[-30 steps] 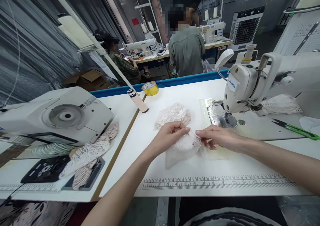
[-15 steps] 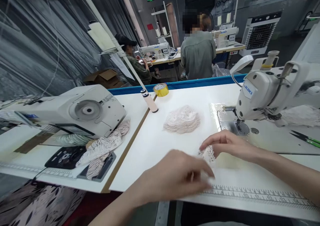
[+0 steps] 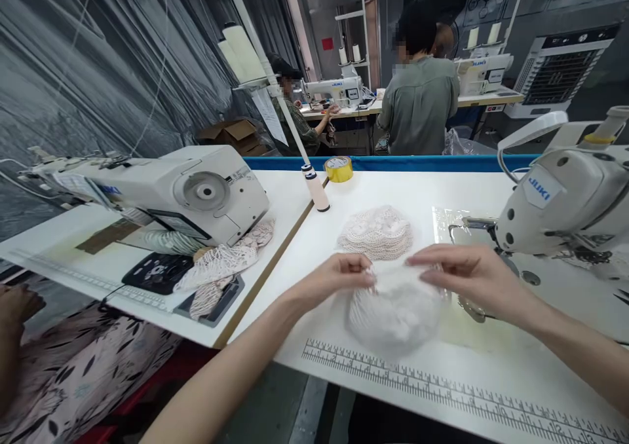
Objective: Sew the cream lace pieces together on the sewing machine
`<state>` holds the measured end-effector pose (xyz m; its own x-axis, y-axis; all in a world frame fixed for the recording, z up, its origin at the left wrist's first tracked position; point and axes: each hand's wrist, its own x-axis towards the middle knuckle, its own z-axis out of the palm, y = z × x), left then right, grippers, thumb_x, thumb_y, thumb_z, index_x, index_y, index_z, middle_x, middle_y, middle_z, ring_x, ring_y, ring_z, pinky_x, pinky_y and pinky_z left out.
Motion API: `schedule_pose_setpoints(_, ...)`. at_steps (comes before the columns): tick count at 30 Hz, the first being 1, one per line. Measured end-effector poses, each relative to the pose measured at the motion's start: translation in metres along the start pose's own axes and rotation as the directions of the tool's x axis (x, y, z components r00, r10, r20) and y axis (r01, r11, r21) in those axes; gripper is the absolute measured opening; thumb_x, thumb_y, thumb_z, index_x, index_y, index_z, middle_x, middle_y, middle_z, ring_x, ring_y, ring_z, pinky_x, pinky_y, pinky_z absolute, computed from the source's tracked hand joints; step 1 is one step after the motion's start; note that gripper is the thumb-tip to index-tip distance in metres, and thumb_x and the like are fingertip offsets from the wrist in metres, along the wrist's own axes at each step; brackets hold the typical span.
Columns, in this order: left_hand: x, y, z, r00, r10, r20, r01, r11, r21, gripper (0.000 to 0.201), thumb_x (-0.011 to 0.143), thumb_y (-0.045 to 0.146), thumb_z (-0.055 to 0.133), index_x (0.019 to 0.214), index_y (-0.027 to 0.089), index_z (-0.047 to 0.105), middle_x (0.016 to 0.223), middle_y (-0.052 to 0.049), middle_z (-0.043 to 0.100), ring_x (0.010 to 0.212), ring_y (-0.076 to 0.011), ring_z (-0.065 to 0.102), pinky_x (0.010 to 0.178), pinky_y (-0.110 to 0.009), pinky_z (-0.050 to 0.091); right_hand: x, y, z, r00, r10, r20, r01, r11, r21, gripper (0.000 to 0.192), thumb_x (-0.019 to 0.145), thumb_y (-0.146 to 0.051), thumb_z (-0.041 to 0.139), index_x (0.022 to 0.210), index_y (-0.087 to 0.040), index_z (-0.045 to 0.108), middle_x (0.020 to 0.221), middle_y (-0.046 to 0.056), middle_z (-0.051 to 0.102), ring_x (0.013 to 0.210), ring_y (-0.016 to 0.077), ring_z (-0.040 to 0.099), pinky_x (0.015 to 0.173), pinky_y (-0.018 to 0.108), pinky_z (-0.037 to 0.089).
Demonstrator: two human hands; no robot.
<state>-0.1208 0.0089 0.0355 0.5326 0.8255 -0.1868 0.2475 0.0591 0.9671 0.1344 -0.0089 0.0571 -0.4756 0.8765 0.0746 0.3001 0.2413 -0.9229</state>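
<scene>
At far left, a sewing machine (image 3: 196, 192) crowds the adjoining table, lace scraps (image 3: 221, 264) trailing to its edge. On the white table (image 3: 304, 280), the left hand (image 3: 339, 280) and right hand (image 3: 472, 277) pinch the far rim of a lace piece (image 3: 396, 310), just above the printed ruler (image 3: 442, 391) at the near edge. A lace stack (image 3: 377, 232) lies just beyond; another sewing machine (image 3: 565, 202) closes the right.

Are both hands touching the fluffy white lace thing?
Touching. The head view shows left hand and right hand fingertips pinching the top edge of the white lace piece.
</scene>
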Motion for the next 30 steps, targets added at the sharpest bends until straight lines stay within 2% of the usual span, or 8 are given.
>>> schedule_pose_setpoints(5, 0.045, 0.014, -0.045, 0.942, 0.155, -0.299, -0.115, 0.982, 0.149, 0.029, 0.081, 0.046, 0.059, 0.088, 0.018, 0.061, 0.084, -0.002, 0.064, 0.073, -0.0118, 0.058, 0.065, -0.022, 0.045, 0.037, 0.009, 0.008, 0.983, 0.055, -0.176, -0.043, 0.997, 0.070, 0.048, 0.080, -0.040, 0.067, 0.125, -0.026, 0.060, 0.112, 0.007, 0.067, 0.083, 0.0198, 0.066, 0.084, 0.035, 0.051)
schedule_pose_setpoints(10, 0.116, 0.025, -0.072, 0.895, 0.320, -0.311, -0.176, 0.893, 0.414, 0.021, 0.079, 0.035, 0.060, 0.085, 0.016, 0.068, 0.085, -0.003, 0.067, 0.075, -0.0135, 0.056, 0.067, -0.022, 0.042, 0.074, 0.016, 0.018, 0.945, 0.228, -0.235, -0.164, 0.951, 0.264, 0.060, 0.082, -0.027, 0.065, 0.137, -0.016, 0.045, 0.090, 0.005, 0.072, 0.088, 0.0202, 0.068, 0.099, 0.038, 0.043)
schedule_pose_setpoints(15, 0.145, 0.002, -0.073, 0.883, 0.381, -0.276, -0.139, 0.772, 0.620, 0.018, 0.079, 0.028, 0.060, 0.088, 0.019, 0.072, 0.088, -0.002, 0.070, 0.080, -0.0166, 0.059, 0.076, -0.027, 0.043, 0.076, 0.023, 0.017, 0.938, 0.293, -0.185, -0.217, 0.913, 0.346, 0.068, 0.083, -0.023, 0.060, 0.144, -0.009, 0.033, 0.079, 0.005, 0.071, 0.082, 0.0203, 0.067, 0.094, 0.038, 0.049)
schedule_pose_setpoints(21, 0.133, -0.010, -0.061, 0.811, 0.476, -0.339, -0.038, 0.623, 0.782, 0.026, 0.088, 0.027, 0.052, 0.109, 0.022, 0.066, 0.100, -0.005, 0.065, 0.097, -0.0214, 0.057, 0.089, -0.034, 0.040, 0.069, 0.030, 0.015, 0.939, 0.318, -0.130, -0.275, 0.922, 0.272, 0.070, 0.085, -0.024, 0.055, 0.147, -0.010, 0.026, 0.076, 0.006, 0.068, 0.074, 0.0211, 0.064, 0.080, 0.040, 0.055)
schedule_pose_setpoints(23, 0.125, -0.003, -0.050, 0.798, 0.514, -0.315, -0.049, 0.575, 0.817, 0.027, 0.092, 0.027, 0.045, 0.110, 0.020, 0.065, 0.111, -0.007, 0.062, 0.108, -0.0221, 0.054, 0.096, -0.035, 0.038, 0.065, 0.033, 0.014, 0.935, 0.324, -0.143, -0.277, 0.920, 0.276, 0.072, 0.083, -0.023, 0.056, 0.147, -0.011, 0.026, 0.095, 0.011, 0.069, 0.076, 0.0210, 0.065, 0.074, 0.039, 0.056)
schedule_pose_setpoints(25, 0.116, 0.004, -0.036, 0.801, 0.548, -0.240, -0.105, 0.524, 0.845, 0.034, 0.097, 0.031, 0.035, 0.118, 0.020, 0.060, 0.122, -0.008, 0.058, 0.117, -0.0212, 0.050, 0.101, -0.036, 0.035, 0.057, 0.037, 0.012, 0.944, 0.291, -0.155, -0.246, 0.935, 0.256, 0.071, 0.081, -0.022, 0.056, 0.147, -0.016, 0.028, 0.129, 0.016, 0.054, 0.078, 0.0191, 0.065, 0.070, 0.037, 0.057)
schedule_pose_setpoints(28, 0.101, 0.007, -0.013, 0.856, 0.517, 0.034, -0.277, 0.402, 0.873, 0.033, 0.095, 0.039, 0.042, 0.122, 0.030, 0.059, 0.135, 0.000, 0.054, 0.126, -0.0205, 0.045, 0.106, -0.035, 0.032, 0.032, 0.044, 0.007, 0.972, 0.189, -0.139, -0.164, 0.971, 0.174, 0.065, 0.082, -0.025, 0.055, 0.144, -0.025, 0.034, 0.156, 0.010, 0.010, 0.080, 0.0147, 0.064, 0.067, 0.034, 0.058)
schedule_pose_setpoints(30, 0.095, 0.004, -0.001, 0.883, 0.433, 0.183, -0.307, 0.236, 0.922, 0.042, 0.096, 0.046, 0.039, 0.134, 0.030, 0.048, 0.145, -0.002, 0.043, 0.134, -0.0240, 0.037, 0.111, -0.042, 0.026, 0.009, 0.048, 0.003, 0.983, 0.148, -0.112, -0.135, 0.985, 0.111, 0.061, 0.084, -0.026, 0.053, 0.142, -0.030, 0.036, 0.158, 0.006, 0.002, 0.080, 0.0127, 0.063, 0.068, 0.033, 0.058)
